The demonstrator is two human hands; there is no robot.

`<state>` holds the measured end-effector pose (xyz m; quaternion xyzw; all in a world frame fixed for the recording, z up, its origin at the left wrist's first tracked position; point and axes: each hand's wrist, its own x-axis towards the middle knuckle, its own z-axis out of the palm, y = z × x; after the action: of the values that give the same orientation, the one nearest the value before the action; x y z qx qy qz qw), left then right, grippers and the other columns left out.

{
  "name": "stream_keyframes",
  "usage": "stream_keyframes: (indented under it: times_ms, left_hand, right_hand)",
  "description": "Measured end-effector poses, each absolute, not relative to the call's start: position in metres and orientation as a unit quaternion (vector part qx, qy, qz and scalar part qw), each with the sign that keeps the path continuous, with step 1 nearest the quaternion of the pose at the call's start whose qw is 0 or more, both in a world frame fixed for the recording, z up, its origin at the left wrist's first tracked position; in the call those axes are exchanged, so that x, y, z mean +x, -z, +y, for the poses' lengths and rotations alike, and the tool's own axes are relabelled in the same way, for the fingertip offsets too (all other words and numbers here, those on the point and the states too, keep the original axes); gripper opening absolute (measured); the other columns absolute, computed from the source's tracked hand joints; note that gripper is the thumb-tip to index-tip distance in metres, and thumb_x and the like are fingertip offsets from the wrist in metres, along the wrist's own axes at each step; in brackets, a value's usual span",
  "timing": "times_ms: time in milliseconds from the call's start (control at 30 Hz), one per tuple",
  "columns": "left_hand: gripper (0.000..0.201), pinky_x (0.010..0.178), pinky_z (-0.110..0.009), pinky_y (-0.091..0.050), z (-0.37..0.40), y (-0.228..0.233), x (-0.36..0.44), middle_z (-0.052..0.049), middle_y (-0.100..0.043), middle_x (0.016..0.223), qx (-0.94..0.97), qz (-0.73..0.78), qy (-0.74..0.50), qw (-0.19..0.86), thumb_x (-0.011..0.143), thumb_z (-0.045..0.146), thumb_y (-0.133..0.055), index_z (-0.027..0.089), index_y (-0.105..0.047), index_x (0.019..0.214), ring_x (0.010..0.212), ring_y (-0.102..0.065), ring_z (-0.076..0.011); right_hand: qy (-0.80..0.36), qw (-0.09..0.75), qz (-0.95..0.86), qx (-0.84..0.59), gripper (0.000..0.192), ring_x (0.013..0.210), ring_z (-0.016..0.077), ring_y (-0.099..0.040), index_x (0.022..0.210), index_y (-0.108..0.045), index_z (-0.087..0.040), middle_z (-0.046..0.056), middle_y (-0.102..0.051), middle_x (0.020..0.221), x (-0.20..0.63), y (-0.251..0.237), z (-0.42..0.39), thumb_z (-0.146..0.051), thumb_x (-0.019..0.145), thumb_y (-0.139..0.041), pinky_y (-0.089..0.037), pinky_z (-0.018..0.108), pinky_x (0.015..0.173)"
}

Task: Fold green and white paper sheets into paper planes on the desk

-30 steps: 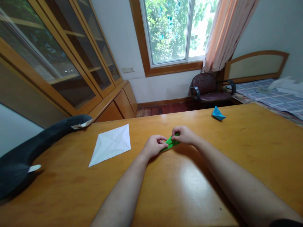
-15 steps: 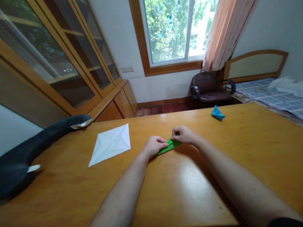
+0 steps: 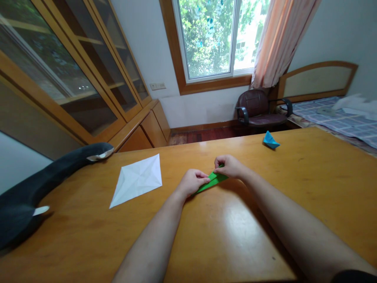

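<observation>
Between my two hands is a folded piece of green paper (image 3: 214, 180), a narrow slanted shape just over the table. My left hand (image 3: 193, 182) pinches its left part between thumb and fingers, hiding that end. Farther right, my right hand (image 3: 229, 166) grips the upper right part with curled fingers. The thumbs and fingers of both hands cover some of the folds. To the left lies a creased white sheet of paper (image 3: 138, 179), opened flat. A small blue folded paper boat (image 3: 270, 140) rests near the far edge at the right.
A wooden table (image 3: 88, 243) spreads under everything. On its left side lies a black and white plush toy (image 3: 44, 184). Beyond the table stand a glass-door cabinet (image 3: 97, 74), a brown armchair (image 3: 256, 106) and a bed (image 3: 347, 114).
My hands stay almost in place with the green paper. My right hand has shifted very slightly, and a little more of the green paper shows at its lower right edge.
</observation>
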<state>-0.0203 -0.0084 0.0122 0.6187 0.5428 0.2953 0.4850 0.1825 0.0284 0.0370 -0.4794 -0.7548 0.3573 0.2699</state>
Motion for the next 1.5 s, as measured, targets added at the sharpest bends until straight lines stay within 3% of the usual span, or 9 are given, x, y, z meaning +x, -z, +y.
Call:
stream_keyframes:
  times_ms: [367,667,800,900,1167,1233,1367,1433,1500]
  left_hand:
    - [0.028,0.069,-0.029,-0.050,-0.010,-0.012,-0.022,-0.006,-0.076,0.089,0.691,0.487,-0.277,0.456,0.073,0.026,-0.065,0.017,-0.076,0.097,0.077,-0.066,-0.0199]
    - [0.034,0.065,-0.026,-0.050,-0.012,-0.013,-0.021,-0.005,-0.074,0.084,0.656,0.465,-0.289,0.520,0.068,0.017,-0.069,0.015,-0.073,0.102,0.070,-0.064,-0.0155]
    - [0.027,0.066,-0.025,-0.049,-0.012,-0.007,-0.019,-0.005,-0.070,0.080,0.642,0.451,-0.315,0.534,0.064,0.014,-0.071,0.014,-0.073,0.091,0.070,-0.063,-0.0140]
    - [0.018,0.068,-0.025,-0.049,-0.014,-0.009,-0.019,-0.005,-0.071,0.078,0.673,0.425,-0.268,0.542,0.066,0.016,-0.069,0.014,-0.075,0.083,0.071,-0.063,-0.0151]
    - [0.025,0.072,-0.027,-0.049,-0.018,-0.013,-0.017,-0.006,-0.075,0.086,0.699,0.392,-0.181,0.570,0.067,0.013,-0.066,0.016,-0.078,0.088,0.075,-0.064,-0.0168]
    - [0.024,0.071,-0.027,-0.048,-0.018,-0.011,-0.017,-0.006,-0.074,0.084,0.690,0.398,-0.198,0.571,0.065,0.013,-0.067,0.015,-0.077,0.087,0.075,-0.063,-0.0167]
    - [0.024,0.066,-0.025,-0.046,-0.015,-0.006,-0.018,-0.005,-0.072,0.077,0.637,0.419,-0.272,0.587,0.063,0.017,-0.071,0.013,-0.076,0.086,0.068,-0.061,-0.0144]
    - [0.024,0.065,-0.025,-0.046,-0.013,-0.004,-0.017,-0.005,-0.072,0.077,0.592,0.428,-0.336,0.594,0.061,0.018,-0.073,0.013,-0.075,0.085,0.066,-0.060,-0.0136]
    - [0.024,0.067,-0.024,-0.047,-0.010,-0.003,-0.016,-0.004,-0.072,0.077,0.552,0.434,-0.404,0.586,0.058,0.017,-0.075,0.014,-0.075,0.082,0.067,-0.060,-0.0130]
  right_hand:
    - [-0.371,0.277,-0.740,-0.488,0.003,0.056,0.0102,-0.051,0.064,-0.065,-0.017,-0.002,-0.060,0.060,0.189,-0.040,0.031,-0.017,0.062,-0.063,-0.040,0.021,0.053]
    - [-0.378,0.278,-0.738,-0.485,0.002,0.055,0.0099,-0.052,0.063,-0.066,-0.017,-0.002,-0.061,0.059,0.190,-0.039,0.031,-0.017,0.062,-0.065,-0.039,0.020,0.050]
    - [-0.386,0.268,-0.735,-0.489,0.002,0.053,0.0093,-0.051,0.062,-0.066,-0.016,-0.002,-0.060,0.058,0.191,-0.039,0.031,-0.017,0.061,-0.065,-0.038,0.019,0.049]
    - [-0.403,0.251,-0.729,-0.492,0.002,0.052,0.0085,-0.050,0.063,-0.065,-0.016,-0.003,-0.059,0.057,0.190,-0.039,0.031,-0.015,0.061,-0.065,-0.038,0.018,0.047]
    - [-0.431,0.215,-0.731,-0.483,0.008,0.051,0.0080,-0.050,0.067,-0.066,-0.016,-0.004,-0.059,0.057,0.188,-0.034,0.029,-0.015,0.059,-0.070,-0.039,0.018,0.046]
    - [-0.458,0.261,-0.711,-0.465,0.021,0.058,0.0101,-0.055,0.079,-0.069,-0.017,-0.002,-0.063,0.066,0.189,-0.031,0.033,-0.018,0.058,-0.073,-0.043,0.020,0.051]
    - [-0.466,0.465,-0.618,-0.430,0.053,0.079,0.0152,-0.061,0.109,-0.064,-0.021,0.003,-0.065,0.089,0.192,-0.024,0.043,-0.031,0.059,-0.079,-0.050,0.028,0.069]
    - [-0.469,0.541,-0.551,-0.429,0.055,0.080,0.0151,-0.060,0.111,-0.060,-0.022,0.002,-0.063,0.088,0.191,-0.021,0.047,-0.038,0.062,-0.078,-0.050,0.029,0.070]
    - [-0.496,0.561,-0.489,-0.448,0.049,0.073,0.0138,-0.059,0.102,-0.061,-0.021,0.000,-0.060,0.080,0.188,-0.018,0.046,-0.042,0.061,-0.078,-0.049,0.026,0.063]
